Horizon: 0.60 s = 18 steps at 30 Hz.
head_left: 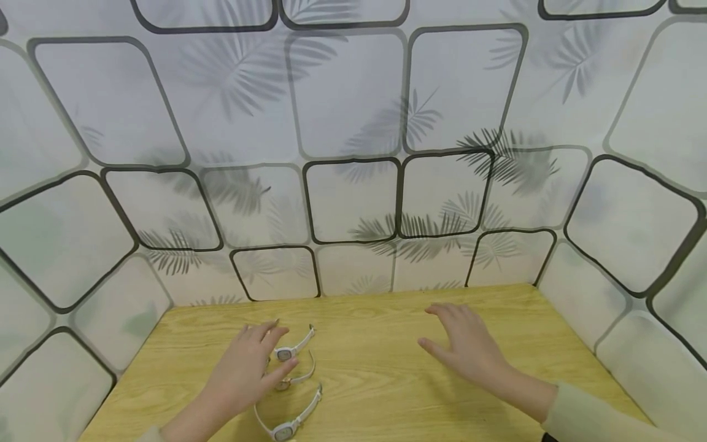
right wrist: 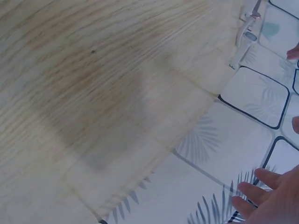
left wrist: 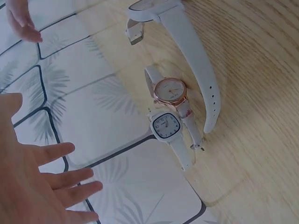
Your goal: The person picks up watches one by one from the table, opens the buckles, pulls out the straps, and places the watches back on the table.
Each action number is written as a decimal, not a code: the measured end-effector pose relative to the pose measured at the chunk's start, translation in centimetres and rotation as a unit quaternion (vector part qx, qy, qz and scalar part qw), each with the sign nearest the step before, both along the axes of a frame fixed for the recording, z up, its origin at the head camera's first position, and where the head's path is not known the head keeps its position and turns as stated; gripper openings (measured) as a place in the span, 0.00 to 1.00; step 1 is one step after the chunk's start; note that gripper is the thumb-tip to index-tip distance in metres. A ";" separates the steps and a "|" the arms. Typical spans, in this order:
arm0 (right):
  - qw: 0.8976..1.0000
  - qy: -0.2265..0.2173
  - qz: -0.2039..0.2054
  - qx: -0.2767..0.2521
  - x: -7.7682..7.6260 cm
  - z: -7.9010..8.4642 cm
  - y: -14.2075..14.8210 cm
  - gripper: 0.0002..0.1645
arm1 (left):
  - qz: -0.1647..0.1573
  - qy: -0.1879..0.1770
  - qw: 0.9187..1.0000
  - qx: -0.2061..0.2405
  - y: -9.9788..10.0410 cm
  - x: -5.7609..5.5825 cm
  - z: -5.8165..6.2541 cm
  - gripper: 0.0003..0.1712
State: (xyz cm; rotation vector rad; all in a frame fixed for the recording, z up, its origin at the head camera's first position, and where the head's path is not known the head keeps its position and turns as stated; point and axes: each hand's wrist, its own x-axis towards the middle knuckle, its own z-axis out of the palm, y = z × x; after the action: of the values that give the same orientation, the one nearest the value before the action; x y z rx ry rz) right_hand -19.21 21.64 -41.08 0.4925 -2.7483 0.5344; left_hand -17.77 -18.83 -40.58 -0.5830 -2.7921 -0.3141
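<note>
Three white-strapped watches lie in a column on the left part of the wooden table. The far watch (head_left: 285,353) has a squarish face with a dark rim, clearer as the square watch (left wrist: 166,126) in the left wrist view. Between the others is a round watch (left wrist: 170,90) with a rose-gold case. Nearest the person lies another white watch (head_left: 284,431), its strap curved. My left hand (head_left: 243,371) hovers over the watches, fingers spread and holding nothing, partly hiding the middle one. Over the right part of the table, my right hand (head_left: 469,350) is held with relaxed fingers, holding nothing.
The yellowish wooden table (head_left: 375,368) meets a patterned backdrop (head_left: 353,202) with rounded squares and leaf prints. Similar panels rise along the left and right sides of the table.
</note>
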 end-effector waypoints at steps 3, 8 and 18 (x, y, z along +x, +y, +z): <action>0.998 0.017 0.005 0.054 0.2 -0.1 0.2 0.43 | 0.007 -0.005 1.000 -0.011 -0.1 0.3 0.0 0.37; 0.995 0.032 0.007 0.098 0.5 -0.5 0.3 0.55 | 0.030 -0.002 0.999 -0.029 -0.2 0.6 -0.4 0.47; 0.992 0.008 0.001 0.126 0.9 -1.0 0.5 0.66 | 0.094 0.004 0.994 -0.048 -1.0 0.9 -1.6 0.57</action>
State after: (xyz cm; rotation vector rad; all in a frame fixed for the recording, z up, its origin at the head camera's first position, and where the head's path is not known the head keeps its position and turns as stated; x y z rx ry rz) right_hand -18.26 22.12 -42.05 0.5542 -2.8142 0.1813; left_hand -16.85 -19.80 -42.17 -0.3355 -2.8391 -0.1390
